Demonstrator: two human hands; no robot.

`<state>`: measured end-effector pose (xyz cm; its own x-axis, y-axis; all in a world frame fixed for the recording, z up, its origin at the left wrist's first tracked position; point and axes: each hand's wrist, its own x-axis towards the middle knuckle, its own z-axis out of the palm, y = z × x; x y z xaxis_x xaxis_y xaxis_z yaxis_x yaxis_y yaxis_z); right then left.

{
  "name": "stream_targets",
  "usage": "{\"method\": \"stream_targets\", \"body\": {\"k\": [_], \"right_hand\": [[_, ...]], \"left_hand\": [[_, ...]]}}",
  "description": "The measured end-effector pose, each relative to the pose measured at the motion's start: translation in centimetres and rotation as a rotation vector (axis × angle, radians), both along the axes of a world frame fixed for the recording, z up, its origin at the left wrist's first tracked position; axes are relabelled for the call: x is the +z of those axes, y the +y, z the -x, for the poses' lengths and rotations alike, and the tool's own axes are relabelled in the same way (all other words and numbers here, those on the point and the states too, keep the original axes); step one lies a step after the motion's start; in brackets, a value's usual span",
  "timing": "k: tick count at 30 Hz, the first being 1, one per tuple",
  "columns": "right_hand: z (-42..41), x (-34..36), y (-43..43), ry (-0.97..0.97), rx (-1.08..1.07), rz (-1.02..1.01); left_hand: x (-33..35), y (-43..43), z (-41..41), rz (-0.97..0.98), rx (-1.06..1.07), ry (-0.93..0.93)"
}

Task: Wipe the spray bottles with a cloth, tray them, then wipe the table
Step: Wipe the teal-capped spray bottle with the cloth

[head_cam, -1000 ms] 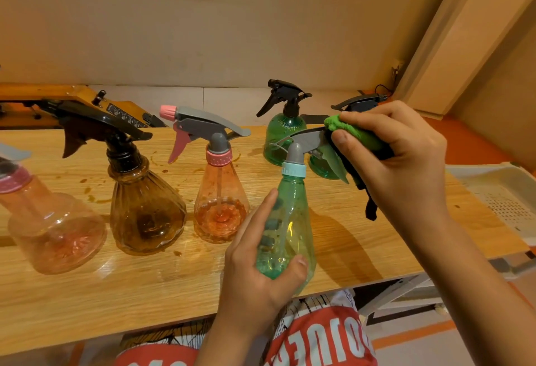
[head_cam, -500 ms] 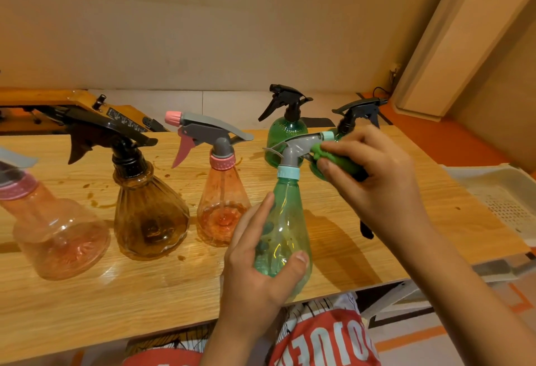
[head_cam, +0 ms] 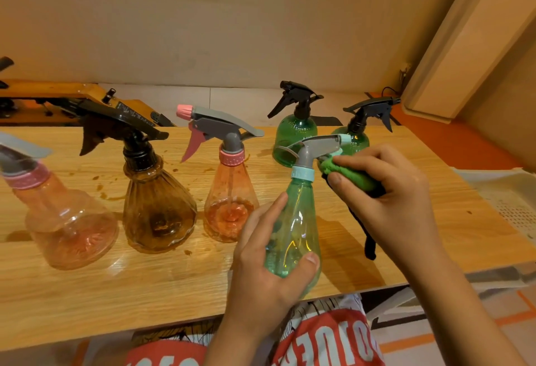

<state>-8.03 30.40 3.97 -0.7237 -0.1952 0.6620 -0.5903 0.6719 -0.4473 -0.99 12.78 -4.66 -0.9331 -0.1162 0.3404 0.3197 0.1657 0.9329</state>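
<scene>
Warm yellow indoor light, fairly bright. The green spray bottle (head_cam: pixel 298 220) I hold throws a soft shadow rightward on the wooden table (head_cam: pixel 145 287). Glints on its plastic. Edges bow; far-left pink spray bottle (head_cam: pixel 69 220) blurred.

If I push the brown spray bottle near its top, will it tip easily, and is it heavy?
Probably light: the brown spray bottle looks almost empty. Its wide base should resist tipping, though the large black trigger head sits high. It may slide: brown drops lie on the table beside it.
</scene>
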Motion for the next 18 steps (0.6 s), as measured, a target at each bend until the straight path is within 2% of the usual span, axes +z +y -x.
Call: {"method": "stream_targets", "body": {"k": [3, 7, 14, 18], "right_hand": [[0.0, 0.9, 0.6, -0.036, 0.020, 0.060], [0.6, 1.4, -0.3, 0.042, -0.066, 0.097], [-1.9, -2.2, -0.7, -0.054, -0.174, 0.209], [-3.5, -3.5, -1.1, -0.028, -0.189, 0.348]], "left_hand": [[-0.1, 0.2, 0.0, 0.025, -0.014, 0.012], [0.0, 0.1, -0.1, 0.030, 0.017, 0.039], [-0.1, 0.2, -0.6, 0.055, 0.006, 0.041], [-0.3, 0.1, -1.7, 0.074, 0.007, 0.057]]}}
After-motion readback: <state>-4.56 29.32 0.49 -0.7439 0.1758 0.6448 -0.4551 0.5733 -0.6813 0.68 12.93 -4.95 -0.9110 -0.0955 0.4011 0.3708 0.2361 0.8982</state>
